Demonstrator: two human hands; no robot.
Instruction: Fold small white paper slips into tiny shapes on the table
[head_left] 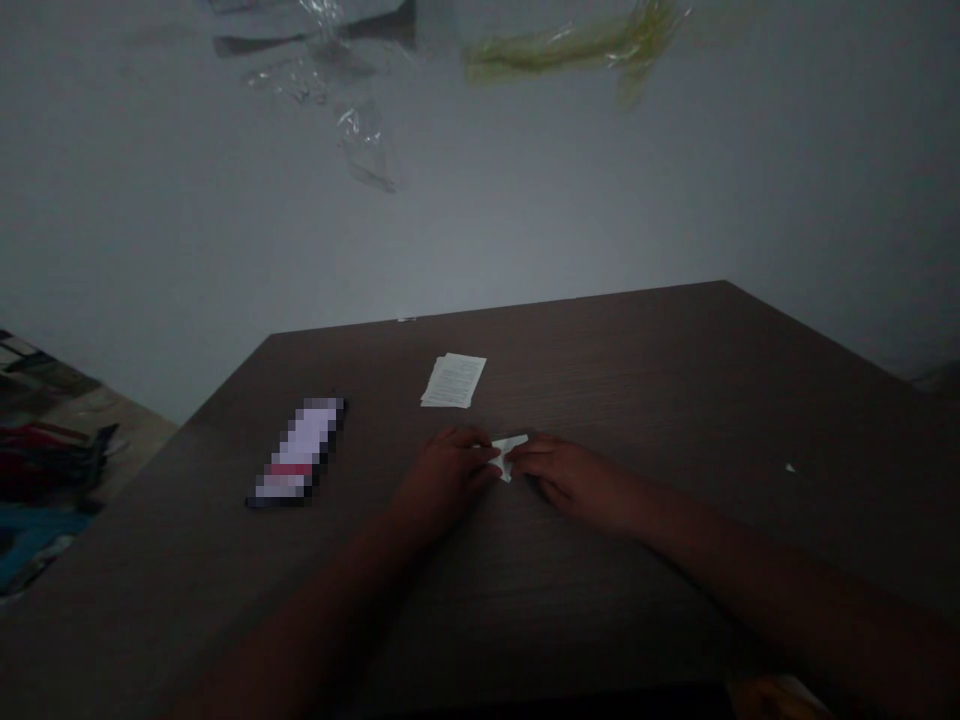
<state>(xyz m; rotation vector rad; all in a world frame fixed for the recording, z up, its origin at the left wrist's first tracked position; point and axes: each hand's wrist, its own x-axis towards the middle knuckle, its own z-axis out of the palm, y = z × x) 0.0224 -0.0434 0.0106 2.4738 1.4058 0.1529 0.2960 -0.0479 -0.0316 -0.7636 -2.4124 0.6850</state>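
A small folded piece of white paper (508, 456) lies on the dark table between my two hands. My left hand (448, 468) grips its left side, fingers bent and pressed together at the paper. From the other side my right hand (561, 474) pinches the right part, the fingertips close to those of the left. Parts of the paper are covered by the fingers. Just beyond the hands rests a small stack of printed paper sheets (454, 381).
A phone (300, 450) with a lit, pixelated screen lies left of my hands on the table (637, 380). A tiny white scrap (790, 468) is at the right. Behind stands a pale wall with tape (570, 50) on it. Coloured items (45, 460) lie beyond the table's left edge.
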